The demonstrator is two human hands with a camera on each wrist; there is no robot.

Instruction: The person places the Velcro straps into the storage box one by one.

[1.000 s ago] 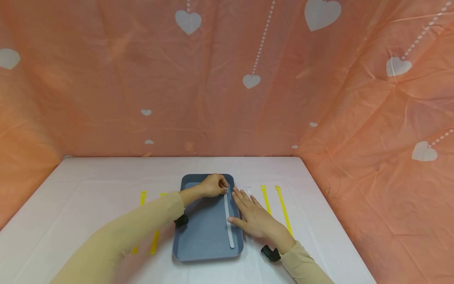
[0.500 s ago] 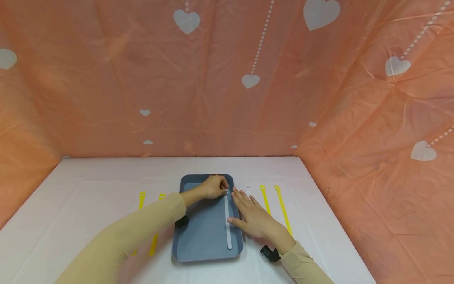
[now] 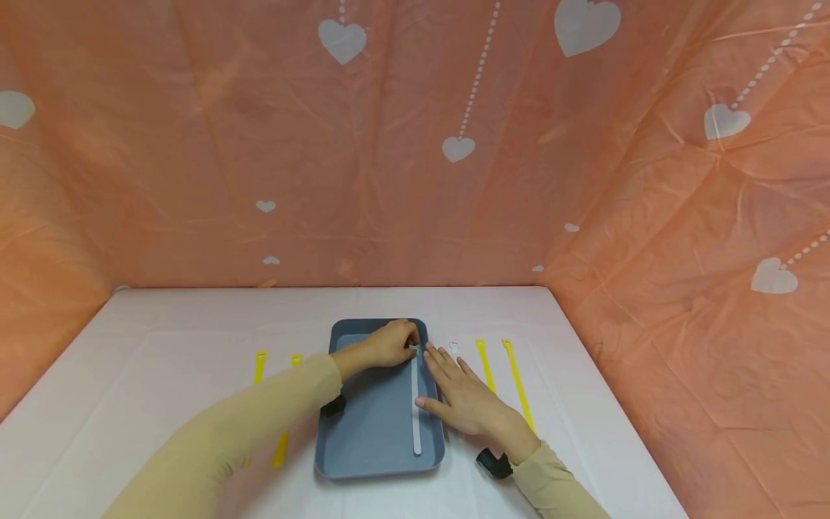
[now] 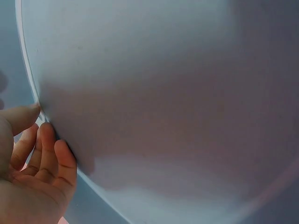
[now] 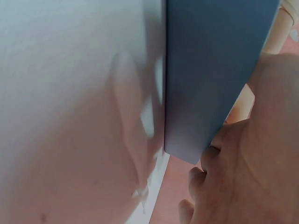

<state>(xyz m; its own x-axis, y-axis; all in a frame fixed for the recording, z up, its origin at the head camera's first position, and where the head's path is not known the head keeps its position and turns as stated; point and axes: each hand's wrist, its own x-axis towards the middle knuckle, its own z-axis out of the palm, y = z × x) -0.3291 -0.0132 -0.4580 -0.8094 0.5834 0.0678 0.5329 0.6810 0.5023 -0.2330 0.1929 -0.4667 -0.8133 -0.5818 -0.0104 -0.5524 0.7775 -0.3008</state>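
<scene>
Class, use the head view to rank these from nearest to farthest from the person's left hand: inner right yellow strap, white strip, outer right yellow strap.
1. White strip: in the tray, its far end at the left hand.
2. Inner right yellow strap: right of the tray.
3. Outer right yellow strap: farther right.

Sheeted walls [image 3: 687, 346] around white table [image 3: 175, 346]
Creased orange sheeting [image 3: 389, 216] with pale hearts [image 3: 342, 41] and dotted lines [image 3: 481, 73] covers the back, left and right sides; the table's far edge borders the back wall.
</scene>
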